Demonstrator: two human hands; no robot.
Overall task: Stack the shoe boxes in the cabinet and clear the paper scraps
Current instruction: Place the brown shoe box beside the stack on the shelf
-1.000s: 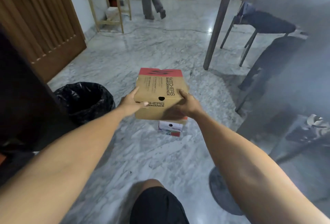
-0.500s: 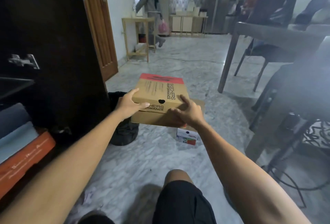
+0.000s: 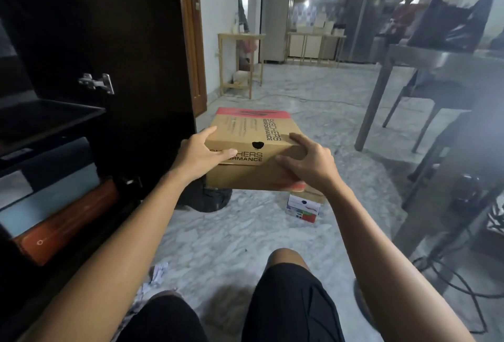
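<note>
Two hands are clamped on a brown shoe box [image 3: 253,134], which is held above the marble floor [image 3: 231,235] just right of the dark cabinet [image 3: 90,41]: the left hand [image 3: 197,155] is curled round its near left corner, the right hand [image 3: 311,161] round its near right corner. Stacked boxes [image 3: 57,205] are seen inside the cabinet; paper scraps [image 3: 159,273] lie by the knees

tan shoe box [image 3: 251,134] with red band – grey-veined white marble floor [image 3: 245,232] – black shorts [image 3: 289,303].
</note>
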